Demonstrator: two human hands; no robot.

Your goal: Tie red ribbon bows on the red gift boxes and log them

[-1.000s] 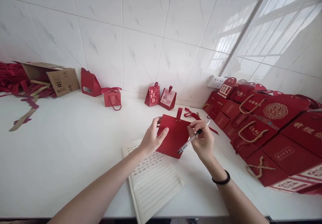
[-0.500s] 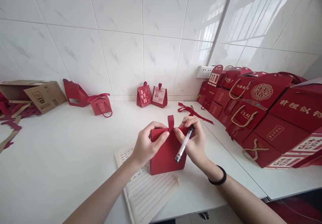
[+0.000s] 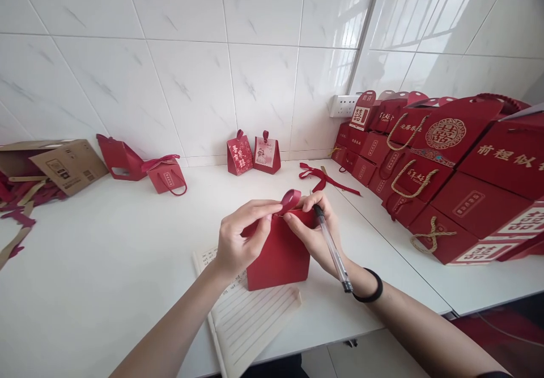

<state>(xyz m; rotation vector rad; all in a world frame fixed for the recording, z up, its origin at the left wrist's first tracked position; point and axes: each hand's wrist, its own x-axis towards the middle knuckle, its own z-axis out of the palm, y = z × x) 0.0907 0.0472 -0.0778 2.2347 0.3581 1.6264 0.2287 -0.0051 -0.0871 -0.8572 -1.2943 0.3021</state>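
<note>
L hand [image 3: 244,236] is pinching, thumb & fingertips closed on the top edge of a red gift box [image 3: 278,259], right by the base of its ribbon loop [image 3: 293,203]. R hand [image 3: 317,233] grips the same edge from the other side w/ its thumb, & has a clear-barrelled pen [image 3: 334,247] tucked in its fingers. So the box is btwn & just below both hands. Can't tell if its bottom sits on the notebook [image 3: 255,332] or a touch above.

Box is upright, broad plain face toward the person, top edge running approx. L–R from one hand to the other; loop sticks up btwn the fingertips, tipped a bit R. Pen's long axis slants from R fingers down to the R wrist, lower end nr the black wristband [image 3: 379,287].

Below L hand, the lined notebook lies open on a white table [image 3: 85,287], handwriting up top. Beyond the hands: red ribbon pieces [image 3: 322,182], then two small printed boxes [image 3: 240,156] vs. the marbled tile wall [image 3: 182,83]. Far L of L hand: bow-topped box [image 3: 166,177], windowed red box [image 3: 121,157], open cardboard carton [image 3: 70,165] spilling ribbon. R of R hand: big stack of red gift cartons [image 3: 463,196], w/ white socket strip [image 3: 344,106] behind. Window light reflects in the R-hand tiles.
</note>
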